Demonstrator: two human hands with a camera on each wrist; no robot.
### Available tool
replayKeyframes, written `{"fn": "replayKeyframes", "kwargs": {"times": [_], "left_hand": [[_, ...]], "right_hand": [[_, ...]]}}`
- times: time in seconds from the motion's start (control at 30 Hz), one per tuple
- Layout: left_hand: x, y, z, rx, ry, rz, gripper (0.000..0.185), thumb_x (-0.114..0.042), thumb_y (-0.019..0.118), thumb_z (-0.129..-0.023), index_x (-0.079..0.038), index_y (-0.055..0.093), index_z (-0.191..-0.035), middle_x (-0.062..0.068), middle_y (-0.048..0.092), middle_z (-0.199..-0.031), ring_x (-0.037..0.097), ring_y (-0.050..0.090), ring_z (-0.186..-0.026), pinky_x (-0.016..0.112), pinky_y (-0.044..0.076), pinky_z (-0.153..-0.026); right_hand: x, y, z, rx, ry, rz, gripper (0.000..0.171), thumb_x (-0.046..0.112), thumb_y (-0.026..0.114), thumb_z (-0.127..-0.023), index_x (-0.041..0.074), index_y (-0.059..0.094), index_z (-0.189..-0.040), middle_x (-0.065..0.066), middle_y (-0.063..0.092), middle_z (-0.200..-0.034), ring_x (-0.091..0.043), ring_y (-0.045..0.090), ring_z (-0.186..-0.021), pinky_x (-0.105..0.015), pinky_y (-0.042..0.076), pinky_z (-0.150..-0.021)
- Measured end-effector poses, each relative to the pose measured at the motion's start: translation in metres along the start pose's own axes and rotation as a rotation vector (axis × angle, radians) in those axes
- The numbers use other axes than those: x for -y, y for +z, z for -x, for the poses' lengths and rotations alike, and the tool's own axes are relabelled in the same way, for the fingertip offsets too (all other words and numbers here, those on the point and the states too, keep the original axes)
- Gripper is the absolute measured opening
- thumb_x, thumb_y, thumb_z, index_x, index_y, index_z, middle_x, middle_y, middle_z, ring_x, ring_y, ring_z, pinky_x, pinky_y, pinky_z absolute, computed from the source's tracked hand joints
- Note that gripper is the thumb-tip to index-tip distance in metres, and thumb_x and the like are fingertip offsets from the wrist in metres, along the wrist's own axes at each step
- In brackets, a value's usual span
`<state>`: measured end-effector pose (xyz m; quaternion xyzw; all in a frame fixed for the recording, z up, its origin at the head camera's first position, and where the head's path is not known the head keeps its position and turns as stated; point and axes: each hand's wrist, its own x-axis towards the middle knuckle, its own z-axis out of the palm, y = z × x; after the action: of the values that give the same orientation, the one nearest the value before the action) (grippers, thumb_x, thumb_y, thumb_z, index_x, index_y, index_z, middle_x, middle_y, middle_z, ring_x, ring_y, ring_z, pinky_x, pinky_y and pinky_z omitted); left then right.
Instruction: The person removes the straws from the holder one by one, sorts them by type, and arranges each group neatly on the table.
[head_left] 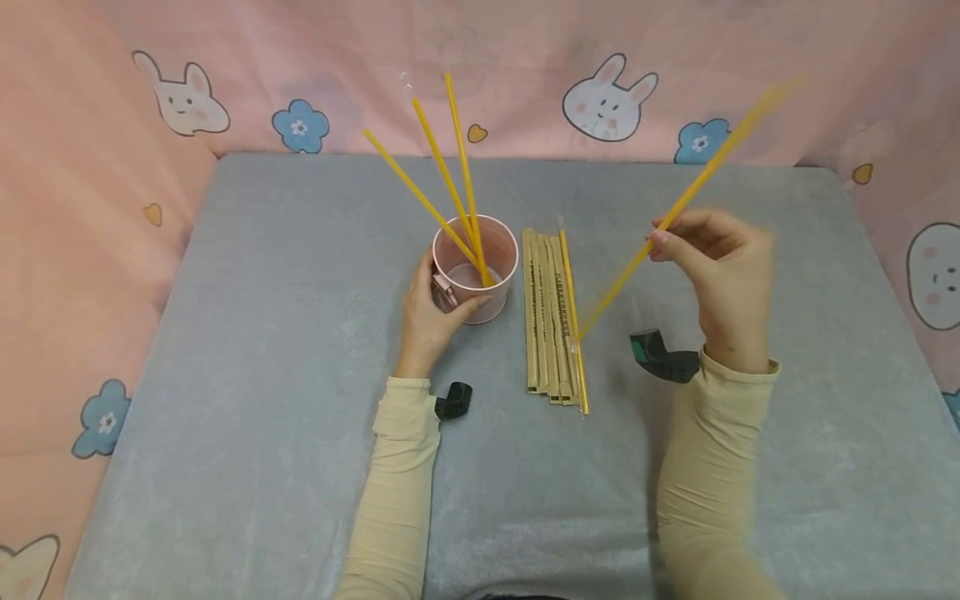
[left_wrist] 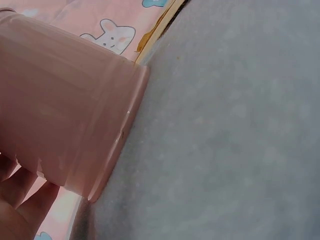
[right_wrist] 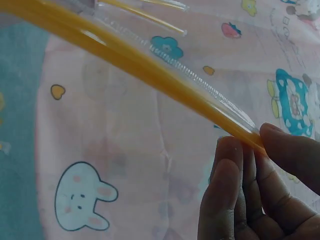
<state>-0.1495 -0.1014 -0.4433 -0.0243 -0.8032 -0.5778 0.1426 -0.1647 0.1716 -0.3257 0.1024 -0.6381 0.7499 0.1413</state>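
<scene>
Three yellow straws (head_left: 442,179) stand leaning in a pink cup (head_left: 480,267) on the grey table cover (head_left: 262,375). The left hand (head_left: 429,321) grips that cup from its near side, thumb curled round the front of the wall and fingers round the far left side; the left wrist view shows the cup's wall and base against the palm. The right hand (head_left: 720,275), raised above the table, pinches a fourth yellow straw (head_left: 690,193) between thumb and fingertips (right_wrist: 227,165). This straw slants, its upper end up and away from the hand, its lower end down to the hand's left, near a row of wrapped straws (head_left: 549,312) lying flat between the two hands. One unwrapped yellow straw (head_left: 573,321) lies on that row's right edge. Behind the hands hangs a pink bunny-print cloth (head_left: 600,100).
</scene>
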Motion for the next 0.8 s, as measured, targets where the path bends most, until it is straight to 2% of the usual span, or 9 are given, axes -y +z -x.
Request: {"fn": "replayKeyframes", "kwargs": {"times": [0.17,0.4,0.5,0.8], "left_hand": [[0.0,0.0,0.0,-0.007,-0.012,-0.003,0.092,-0.017,0.087,-0.067,-0.002,0.036,-0.142,0.016,0.047,-0.136,0.024,0.044,-0.124,0.03,0.034,-0.105],[-0.001,0.0,0.0,-0.004,-0.005,-0.007,0.091,-0.016,0.086,-0.067,-0.001,0.036,-0.142,0.016,0.047,-0.136,0.025,0.045,-0.124,0.03,0.034,-0.105],[0.0,0.0,0.0,-0.007,-0.004,-0.009,0.092,-0.016,0.086,-0.067,-0.001,0.036,-0.142,0.016,0.047,-0.136,0.025,0.045,-0.124,0.03,0.034,-0.105],[0.0,0.001,0.0,-0.005,-0.01,-0.009,0.091,-0.016,0.086,-0.068,-0.002,0.036,-0.142,0.015,0.047,-0.137,0.024,0.044,-0.125,0.03,0.033,-0.105]], "right_hand": [[-0.004,-0.013,0.004,0.073,0.135,0.092,0.014,-0.01,0.07,-0.078,-0.018,0.064,-0.088,-0.013,0.068,-0.079,-0.023,0.06,-0.065,-0.025,0.053,-0.064],[-0.008,-0.02,0.001,0.273,0.319,0.475,0.013,0.004,0.07,-0.084,-0.005,0.068,-0.094,-0.003,0.07,-0.079,-0.017,0.063,-0.068,-0.023,0.053,-0.065],[-0.014,-0.02,-0.001,0.336,0.388,0.557,0.016,0.009,0.07,-0.085,-0.002,0.068,-0.095,-0.001,0.07,-0.08,-0.016,0.064,-0.069,-0.026,0.054,-0.066],[-0.047,-0.025,-0.009,0.396,0.517,0.607,0.024,0.014,0.069,-0.087,-0.007,0.065,-0.097,-0.003,0.068,-0.076,-0.027,0.064,-0.072,-0.037,0.055,-0.068]]}}
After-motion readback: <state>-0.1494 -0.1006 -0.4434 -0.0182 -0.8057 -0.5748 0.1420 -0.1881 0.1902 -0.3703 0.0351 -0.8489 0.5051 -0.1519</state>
